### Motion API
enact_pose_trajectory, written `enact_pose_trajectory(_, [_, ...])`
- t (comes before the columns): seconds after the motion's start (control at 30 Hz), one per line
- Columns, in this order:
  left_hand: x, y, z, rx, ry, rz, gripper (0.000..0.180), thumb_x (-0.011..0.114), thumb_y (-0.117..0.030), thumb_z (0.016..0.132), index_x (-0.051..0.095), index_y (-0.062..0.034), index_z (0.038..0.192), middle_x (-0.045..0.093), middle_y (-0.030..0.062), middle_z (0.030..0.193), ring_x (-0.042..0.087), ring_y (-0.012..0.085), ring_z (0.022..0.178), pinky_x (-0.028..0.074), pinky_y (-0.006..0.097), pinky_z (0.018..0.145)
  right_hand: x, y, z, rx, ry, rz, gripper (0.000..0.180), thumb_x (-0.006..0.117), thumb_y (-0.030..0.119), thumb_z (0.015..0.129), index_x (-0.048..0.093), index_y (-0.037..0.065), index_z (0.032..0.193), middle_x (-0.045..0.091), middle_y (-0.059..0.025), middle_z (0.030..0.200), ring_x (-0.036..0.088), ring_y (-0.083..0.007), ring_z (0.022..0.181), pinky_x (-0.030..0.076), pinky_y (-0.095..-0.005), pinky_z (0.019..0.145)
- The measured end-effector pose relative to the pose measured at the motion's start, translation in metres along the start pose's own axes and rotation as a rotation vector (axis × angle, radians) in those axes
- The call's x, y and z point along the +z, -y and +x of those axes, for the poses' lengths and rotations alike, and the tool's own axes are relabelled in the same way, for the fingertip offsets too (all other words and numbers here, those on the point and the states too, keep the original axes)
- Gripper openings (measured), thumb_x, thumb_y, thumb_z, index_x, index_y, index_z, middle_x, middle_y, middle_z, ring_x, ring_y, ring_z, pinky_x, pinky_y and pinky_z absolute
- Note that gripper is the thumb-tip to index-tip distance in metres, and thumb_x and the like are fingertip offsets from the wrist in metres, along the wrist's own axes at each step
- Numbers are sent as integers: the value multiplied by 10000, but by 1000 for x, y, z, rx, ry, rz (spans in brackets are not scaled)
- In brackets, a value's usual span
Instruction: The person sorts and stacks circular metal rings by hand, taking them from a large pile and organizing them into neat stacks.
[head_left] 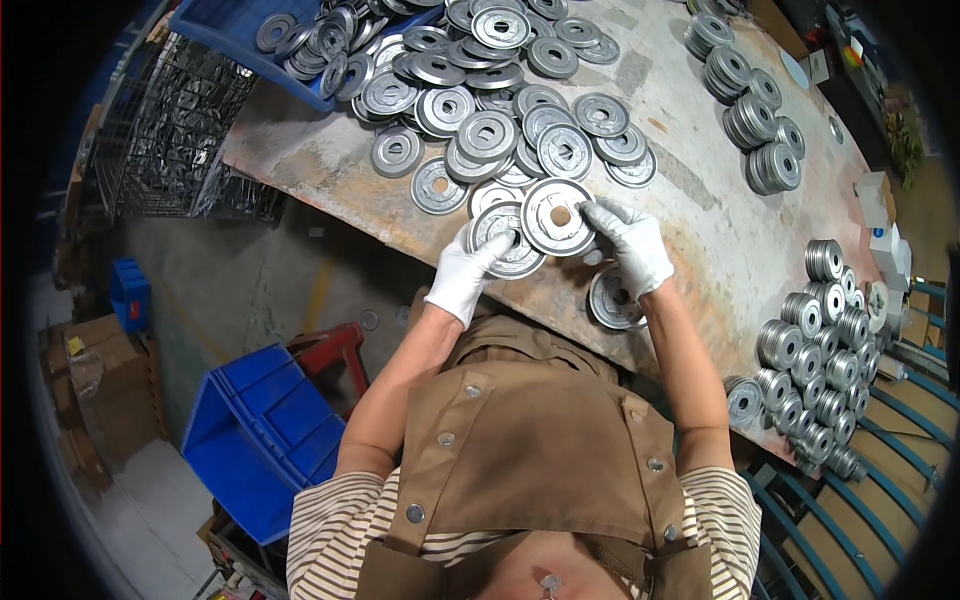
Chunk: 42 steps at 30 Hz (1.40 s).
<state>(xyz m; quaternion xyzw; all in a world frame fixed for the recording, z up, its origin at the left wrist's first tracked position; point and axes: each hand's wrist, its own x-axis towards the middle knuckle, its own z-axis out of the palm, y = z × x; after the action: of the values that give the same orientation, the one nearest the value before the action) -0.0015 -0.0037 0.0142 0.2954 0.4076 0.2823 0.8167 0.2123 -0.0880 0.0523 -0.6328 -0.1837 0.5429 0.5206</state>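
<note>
Both my hands wear white gloves and work over the near edge of the table. My left hand (468,268) grips a round grey metal disc (515,255) with a hole in its middle, thumb on top. In my right hand (632,240) is a second metal disc (557,240), pinched at its right rim and overlapping the first one. Beyond them spreads a heap of loose metal discs (487,135). Another disc (612,303) lies on the table edge below my right hand.
Stacked discs (750,120) stand at the far right, and more stacks (815,360) fill the near right corner of the table (700,270). A blue bin (240,65) of discs sits at the far left. On the floor are a blue crate (265,430) and cardboard boxes (110,375).
</note>
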Motion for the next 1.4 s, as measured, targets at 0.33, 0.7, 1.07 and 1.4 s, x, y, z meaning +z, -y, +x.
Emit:
enact_pose_trajectory(0.33, [-1, 1, -6, 0, -34, 31, 440, 705, -28, 857, 545, 19, 1264, 656, 77, 1131, 638, 161, 998, 523, 306, 875, -6, -2, -4, 129, 104, 298, 493, 534, 417, 984, 599, -36, 1169, 692, -91, 878, 636, -129, 639, 526, -245, 545])
enact_pose_trajectory(0.7, [-10, 10, -3, -56, -12, 8, 448, 713, -91, 873, 539, -24, 1279, 651, 61, 1136, 653, 165, 967, 551, 321, 835, -7, -10, -4, 60, 79, 138, 412, 637, 222, 927, 588, -56, 1228, 709, -117, 886, 660, -136, 668, 529, -237, 538])
enact_pose_trajectory(1.07, [-7, 8, -5, -114, -4, 31, 433, 714, -14, 836, 556, -13, 1240, 667, 93, 1103, 668, 169, 955, 560, 322, 831, 15, 6, 60, -882, -286, -1254, 367, 699, 292, 810, 642, 65, 1092, 655, -136, 926, 658, -325, 783, 530, -402, 703])
enact_pose_trajectory(1.4, [-8, 3, 1, -102, -78, -69, 391, 688, -100, 893, 552, -21, 1251, 657, 83, 1127, 660, 183, 978, 562, 348, 840, -6, 9, 16, -1288, -49, -1006, 392, 568, 39, 800, 638, 83, 1184, 643, -150, 1203, 674, -337, 942, 555, -350, 758])
